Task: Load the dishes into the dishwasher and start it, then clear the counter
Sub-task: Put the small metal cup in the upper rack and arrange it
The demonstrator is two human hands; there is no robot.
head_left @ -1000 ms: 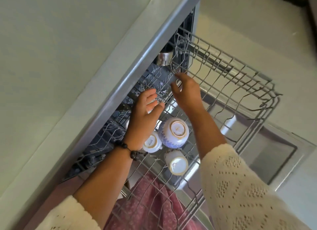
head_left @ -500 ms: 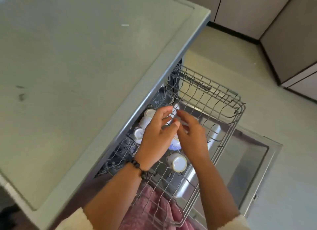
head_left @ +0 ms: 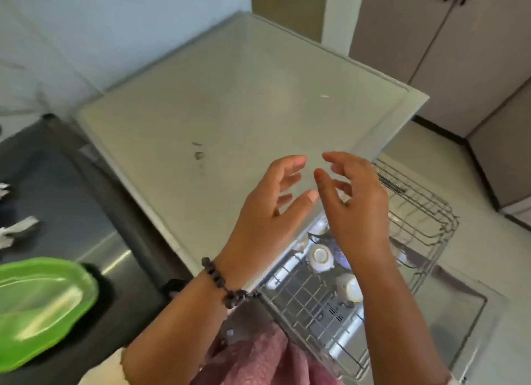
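The wire dishwasher rack [head_left: 425, 218] is pulled out under the pale counter [head_left: 244, 105], over the open dishwasher door [head_left: 459, 312]. Two upturned white cups [head_left: 319, 257] [head_left: 351, 289] sit in the rack; a blue-patterned bowl is mostly hidden behind my right wrist. My left hand [head_left: 267, 215], with a bead bracelet on its wrist, and my right hand [head_left: 356, 200] hover side by side above the counter's front edge. Both have relaxed, spread fingers and hold nothing.
A green plastic dish [head_left: 37, 307] lies in the steel sink [head_left: 94, 212] at the left. White items [head_left: 17, 229] lie at the far left edge. Brown cabinets [head_left: 459, 54] stand at the back right, with pale floor [head_left: 431, 166] beyond the rack.
Both hands have lifted out of the rack and now hover above the counter edge. The view has swung up and left, bringing the sink and green dish into sight.
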